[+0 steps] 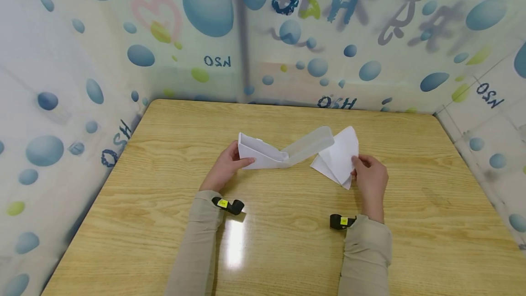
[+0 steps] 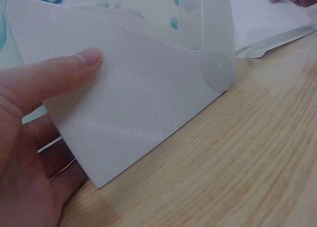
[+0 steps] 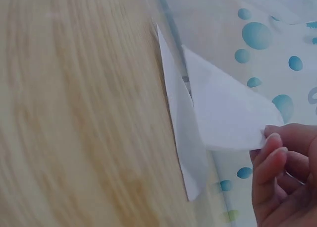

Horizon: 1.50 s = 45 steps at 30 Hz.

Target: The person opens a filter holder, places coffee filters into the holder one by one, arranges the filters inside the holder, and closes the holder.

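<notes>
Near the middle of the table [image 1: 287, 259] rests a white box [image 1: 263, 156], its ribbed side facing the person. Its frosted lid [image 1: 310, 145] is swung out to the right, joined to the box at a round hinge [image 2: 218, 70] at the low end.

The left hand [image 1: 228, 164] grips the box at its tall left end: the thumb lies along the ribbed side and the fingers reach round behind.

To the right, the right hand [image 1: 371, 175] pinches the edge of a folded white paper [image 1: 341, 154] between thumb and fingertips. One flap of the paper is raised toward that hand, while another lies low against the table. From the head view, the lid's far end overlaps the paper; whether they touch I cannot tell.

Beige sleeves [image 1: 365, 255] cover both forearms, and a black camera [image 1: 228, 205] with a yellow label sits at each wrist. Beyond the table stands a pale backdrop [image 1: 263, 72] with blue and green drops, mirrored lettering and a pink heart [image 1: 176, 15].
</notes>
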Each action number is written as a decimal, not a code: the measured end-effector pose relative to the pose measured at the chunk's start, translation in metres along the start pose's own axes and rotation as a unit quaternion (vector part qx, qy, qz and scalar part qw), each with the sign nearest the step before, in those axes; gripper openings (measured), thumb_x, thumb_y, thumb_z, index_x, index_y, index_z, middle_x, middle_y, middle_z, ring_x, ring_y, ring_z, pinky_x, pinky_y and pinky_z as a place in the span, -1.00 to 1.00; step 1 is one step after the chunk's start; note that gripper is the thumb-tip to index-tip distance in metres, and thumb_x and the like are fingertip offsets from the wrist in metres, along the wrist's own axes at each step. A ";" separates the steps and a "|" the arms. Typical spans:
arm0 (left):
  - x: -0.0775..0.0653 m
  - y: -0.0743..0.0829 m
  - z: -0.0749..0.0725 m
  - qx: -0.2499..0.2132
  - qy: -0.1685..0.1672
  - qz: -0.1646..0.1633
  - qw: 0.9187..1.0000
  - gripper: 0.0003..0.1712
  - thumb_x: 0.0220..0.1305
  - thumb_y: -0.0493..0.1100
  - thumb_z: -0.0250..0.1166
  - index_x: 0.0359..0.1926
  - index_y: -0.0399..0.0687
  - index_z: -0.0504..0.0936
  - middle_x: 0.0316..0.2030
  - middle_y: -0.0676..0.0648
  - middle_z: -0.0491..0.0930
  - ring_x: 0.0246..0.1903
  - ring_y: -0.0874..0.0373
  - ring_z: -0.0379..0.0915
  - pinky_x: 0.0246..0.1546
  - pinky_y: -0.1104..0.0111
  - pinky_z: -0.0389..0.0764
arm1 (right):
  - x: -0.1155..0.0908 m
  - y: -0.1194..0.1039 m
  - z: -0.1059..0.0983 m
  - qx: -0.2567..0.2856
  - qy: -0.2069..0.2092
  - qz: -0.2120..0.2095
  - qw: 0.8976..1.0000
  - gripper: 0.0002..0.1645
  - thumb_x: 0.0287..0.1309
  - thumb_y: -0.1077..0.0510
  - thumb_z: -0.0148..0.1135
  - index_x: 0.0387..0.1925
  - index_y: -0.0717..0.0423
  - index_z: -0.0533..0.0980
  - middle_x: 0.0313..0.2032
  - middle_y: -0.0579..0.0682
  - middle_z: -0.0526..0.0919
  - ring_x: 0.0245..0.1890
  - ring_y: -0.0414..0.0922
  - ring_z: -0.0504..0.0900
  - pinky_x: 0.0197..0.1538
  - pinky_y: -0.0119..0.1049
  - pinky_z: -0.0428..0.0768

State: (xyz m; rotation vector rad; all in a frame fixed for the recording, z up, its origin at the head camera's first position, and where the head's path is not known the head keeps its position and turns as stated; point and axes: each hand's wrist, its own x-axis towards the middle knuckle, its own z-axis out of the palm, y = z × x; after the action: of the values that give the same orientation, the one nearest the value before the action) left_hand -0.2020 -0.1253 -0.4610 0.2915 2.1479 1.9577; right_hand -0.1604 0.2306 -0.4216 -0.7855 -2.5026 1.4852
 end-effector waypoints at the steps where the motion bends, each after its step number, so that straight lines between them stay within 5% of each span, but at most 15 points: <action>1: 0.000 0.000 0.000 0.000 0.000 0.001 1.000 -0.34 0.04 0.03 0.37 0.16 0.10 0.34 0.06 -0.04 0.47 0.02 0.04 0.42 0.02 0.20 0.46 | -0.001 -0.001 0.000 0.007 0.003 0.000 1.000 -0.55 0.23 -0.08 0.08 0.02 0.11 0.50 -0.33 0.01 0.55 -0.54 -0.24 0.51 -0.45 -0.44 0.55; 12: 0.000 0.000 0.000 0.010 0.001 0.005 1.000 -0.33 0.04 0.04 0.37 0.18 0.10 0.34 0.07 -0.04 0.46 0.02 0.05 0.41 0.02 0.19 0.46 | -0.003 -0.007 0.007 0.120 0.072 -0.042 0.989 -0.64 0.17 -0.01 0.18 -0.11 0.14 0.54 -0.45 -0.08 0.55 -0.63 -0.30 0.51 -0.52 -0.48 0.54; 24: 0.004 0.002 0.002 0.016 0.001 0.001 1.000 -0.33 0.03 0.06 0.38 0.16 0.12 0.34 0.06 -0.03 0.47 0.02 0.06 0.42 0.05 0.16 0.45 | -0.008 -0.019 0.005 0.248 0.141 -0.129 0.950 -0.74 0.09 0.10 0.28 -0.25 0.20 0.58 -0.52 -0.08 0.60 -0.63 -0.26 0.54 -0.57 -0.51 0.49; 33: 0.000 0.000 -0.001 0.013 0.005 0.000 1.000 -0.33 0.04 0.03 0.37 0.16 0.08 0.33 0.05 -0.05 0.47 0.01 0.05 0.42 0.04 0.19 0.45 | -0.035 -0.046 -0.001 0.331 0.161 -0.200 0.908 -0.79 0.06 0.15 0.30 -0.30 0.22 0.61 -0.49 -0.02 0.60 -0.59 -0.19 0.54 -0.53 -0.50 0.49; 45: 0.001 0.002 0.000 0.016 0.005 -0.002 1.000 -0.35 0.05 0.00 0.38 0.16 0.10 0.34 0.06 -0.05 0.46 0.03 0.05 0.41 0.05 0.19 0.44 | -0.037 -0.052 0.002 0.364 0.162 -0.256 0.881 -0.73 0.04 0.15 0.31 -0.27 0.27 0.61 -0.48 0.02 0.61 -0.58 -0.16 0.53 -0.50 -0.48 0.51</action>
State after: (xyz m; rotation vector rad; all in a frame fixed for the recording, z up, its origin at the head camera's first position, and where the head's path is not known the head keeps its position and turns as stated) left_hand -0.2030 -0.1251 -0.4592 0.2834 2.1860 1.9295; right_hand -0.1482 0.1915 -0.3730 -0.1852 -1.5286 1.7022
